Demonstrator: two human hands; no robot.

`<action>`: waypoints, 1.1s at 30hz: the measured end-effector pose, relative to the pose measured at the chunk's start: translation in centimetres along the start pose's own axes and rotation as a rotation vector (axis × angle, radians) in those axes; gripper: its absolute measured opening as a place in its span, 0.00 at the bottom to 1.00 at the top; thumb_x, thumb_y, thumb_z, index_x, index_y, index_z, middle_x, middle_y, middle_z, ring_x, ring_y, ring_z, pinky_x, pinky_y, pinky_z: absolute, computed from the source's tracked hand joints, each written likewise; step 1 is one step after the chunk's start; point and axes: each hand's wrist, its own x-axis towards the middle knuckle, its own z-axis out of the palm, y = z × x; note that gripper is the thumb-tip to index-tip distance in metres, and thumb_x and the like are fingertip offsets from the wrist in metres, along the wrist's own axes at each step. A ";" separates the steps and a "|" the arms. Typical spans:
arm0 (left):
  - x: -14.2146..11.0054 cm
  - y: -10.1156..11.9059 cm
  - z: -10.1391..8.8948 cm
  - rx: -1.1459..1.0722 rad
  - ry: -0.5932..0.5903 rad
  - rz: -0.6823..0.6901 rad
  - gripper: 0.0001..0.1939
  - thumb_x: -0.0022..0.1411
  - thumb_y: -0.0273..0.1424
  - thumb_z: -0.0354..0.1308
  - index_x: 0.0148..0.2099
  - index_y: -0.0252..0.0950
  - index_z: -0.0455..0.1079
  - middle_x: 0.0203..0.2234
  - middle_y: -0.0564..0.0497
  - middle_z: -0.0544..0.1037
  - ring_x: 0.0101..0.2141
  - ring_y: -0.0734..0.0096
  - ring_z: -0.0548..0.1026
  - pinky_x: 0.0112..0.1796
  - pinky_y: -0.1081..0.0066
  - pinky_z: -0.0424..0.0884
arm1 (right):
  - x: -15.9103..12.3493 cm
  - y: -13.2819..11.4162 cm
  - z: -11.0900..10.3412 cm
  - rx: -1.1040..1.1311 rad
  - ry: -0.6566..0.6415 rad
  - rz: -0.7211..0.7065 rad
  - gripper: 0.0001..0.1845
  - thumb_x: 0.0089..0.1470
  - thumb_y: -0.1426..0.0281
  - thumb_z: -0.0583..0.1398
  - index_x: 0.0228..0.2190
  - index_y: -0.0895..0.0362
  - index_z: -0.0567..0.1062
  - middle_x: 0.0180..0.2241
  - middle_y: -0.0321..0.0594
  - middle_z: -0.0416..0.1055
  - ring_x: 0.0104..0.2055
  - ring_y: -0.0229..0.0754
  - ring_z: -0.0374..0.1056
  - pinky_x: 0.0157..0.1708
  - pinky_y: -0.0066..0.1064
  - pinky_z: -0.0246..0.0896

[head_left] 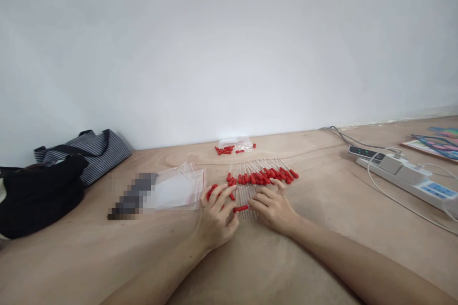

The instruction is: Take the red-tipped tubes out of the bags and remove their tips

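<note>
Between my hands lies a red rubber dropper bulb [241,208]. My left hand [216,217] pinches its left end between thumb and fingertips. At its right end, the bent fingers of my right hand [274,207] close on what looks like a clear dropper tube, mostly hidden by them. Several loose clear tubes [245,195] lie between and under the hands. Loose red bulbs [212,190] are partly covered by my left fingers. Just beyond is a row of droppers [265,175], red bulbs toward me and thin tubes pointing to the wall.
Near the wall, a clear bag [234,143] lies with more red-bulbed droppers [225,150]. Flat zip bags [179,186] are stacked left, beside a blurred dark object [134,195]. A striped bag [100,155] and black cloth [43,198] sit far left; a power strip [411,178] with cables is right.
</note>
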 end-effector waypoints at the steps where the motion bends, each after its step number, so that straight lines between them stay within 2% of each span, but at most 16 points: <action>1: -0.1 0.0 0.1 -0.003 0.004 -0.008 0.04 0.51 0.31 0.54 0.29 0.40 0.70 0.45 0.49 0.72 0.46 0.59 0.66 0.49 0.55 0.51 | 0.0 -0.1 0.1 -0.009 -0.008 -0.004 0.14 0.55 0.77 0.48 0.28 0.54 0.71 0.24 0.33 0.69 0.31 0.35 0.61 0.50 0.41 0.32; 4: -0.1 0.1 0.4 0.000 0.000 0.000 0.05 0.54 0.34 0.54 0.32 0.41 0.71 0.46 0.50 0.72 0.46 0.59 0.66 0.48 0.55 0.52 | 0.2 -0.4 0.2 -0.013 -0.006 -0.021 0.14 0.54 0.78 0.47 0.28 0.57 0.70 0.24 0.35 0.67 0.28 0.35 0.59 0.48 0.40 0.36; 9: -0.2 -0.1 0.6 0.009 0.022 0.028 0.06 0.56 0.34 0.54 0.30 0.43 0.71 0.44 0.53 0.74 0.45 0.61 0.67 0.48 0.55 0.52 | 0.2 -0.6 0.3 0.003 0.047 -0.037 0.12 0.54 0.77 0.48 0.29 0.57 0.70 0.23 0.34 0.65 0.27 0.34 0.57 0.41 0.34 0.40; 16: -0.2 0.0 0.3 0.016 0.047 0.001 0.05 0.55 0.34 0.55 0.29 0.43 0.72 0.42 0.52 0.75 0.45 0.61 0.66 0.48 0.54 0.51 | 0.5 -0.9 -0.5 -0.029 0.082 -0.018 0.13 0.54 0.72 0.48 0.29 0.54 0.72 0.19 0.33 0.62 0.23 0.33 0.52 0.30 0.32 0.37; 23: -0.2 0.2 0.2 0.008 0.024 -0.026 0.06 0.56 0.33 0.54 0.29 0.43 0.72 0.41 0.51 0.75 0.45 0.60 0.67 0.48 0.54 0.51 | 0.6 -1.3 -0.7 -0.038 0.070 0.035 0.14 0.56 0.67 0.49 0.28 0.52 0.73 0.18 0.32 0.62 0.21 0.32 0.52 0.28 0.32 0.35; 28: -0.1 0.1 0.1 0.018 0.021 -0.006 0.07 0.55 0.32 0.55 0.28 0.44 0.72 0.41 0.52 0.75 0.46 0.61 0.66 0.49 0.54 0.50 | 0.6 -1.4 -0.6 -0.014 0.051 0.077 0.16 0.56 0.64 0.49 0.23 0.54 0.72 0.17 0.33 0.63 0.21 0.31 0.53 0.29 0.32 0.35; 33: -0.2 0.1 0.2 0.038 0.024 -0.010 0.06 0.55 0.31 0.55 0.28 0.45 0.72 0.41 0.52 0.75 0.46 0.61 0.66 0.49 0.53 0.49 | 0.7 -1.6 -0.8 0.003 0.085 0.101 0.20 0.56 0.62 0.49 0.18 0.56 0.69 0.16 0.33 0.64 0.20 0.31 0.54 0.29 0.33 0.35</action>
